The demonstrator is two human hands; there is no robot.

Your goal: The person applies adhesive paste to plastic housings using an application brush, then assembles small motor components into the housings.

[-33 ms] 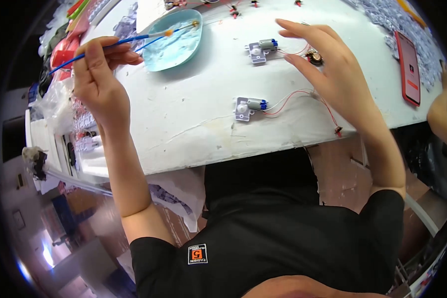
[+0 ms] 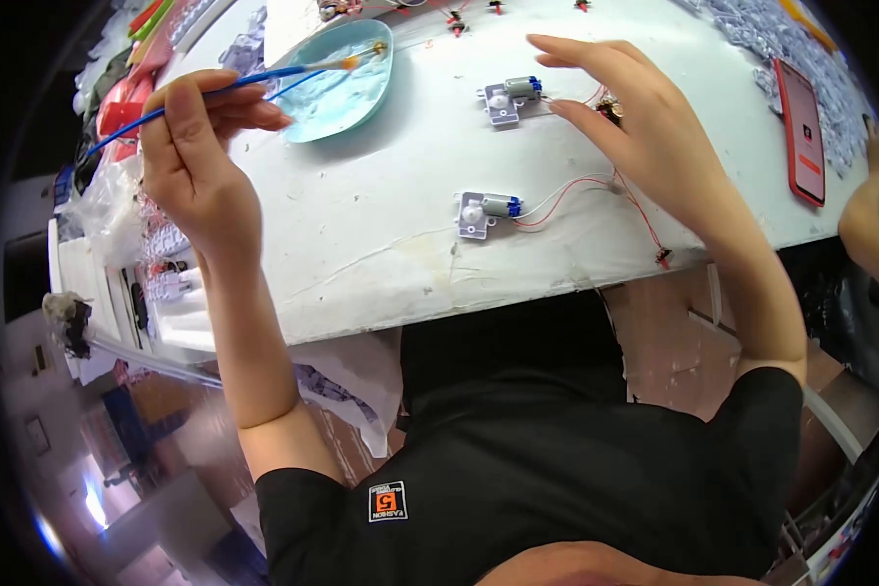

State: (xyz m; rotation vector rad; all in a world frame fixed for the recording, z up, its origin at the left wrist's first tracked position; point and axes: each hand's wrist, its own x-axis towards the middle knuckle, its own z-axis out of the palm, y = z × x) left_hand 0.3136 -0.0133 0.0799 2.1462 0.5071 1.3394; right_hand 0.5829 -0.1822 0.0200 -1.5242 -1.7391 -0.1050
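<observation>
My left hand (image 2: 200,146) is closed in a pinch around a slim paintbrush (image 2: 288,72) with a blue handle and a pale, orange-tinged tip. The tip is over a light blue dish (image 2: 389,93) with a pale, wet-looking coating inside. A second thin blue stick with a brownish end (image 2: 378,48) crosses the dish. Holding nothing, my right hand (image 2: 645,112) hovers with its fingers apart beside a small motor (image 2: 523,88) on a grey plastic gearbox (image 2: 499,103). That hand partly hides the motor's wires and a small round part (image 2: 610,109).
Nearer me lies a second motor (image 2: 501,205) on a gearbox (image 2: 472,215); red and white wires lead to a small switch-like part (image 2: 663,257). A red-cased phone (image 2: 801,137) lies right. Grey plastic pieces (image 2: 776,59) are heaped behind it. Another person's arm (image 2: 867,220) shows far right.
The brush in my left hand has shifted slightly to the right. My right hand has moved a little to the left, closer to the far motor.
</observation>
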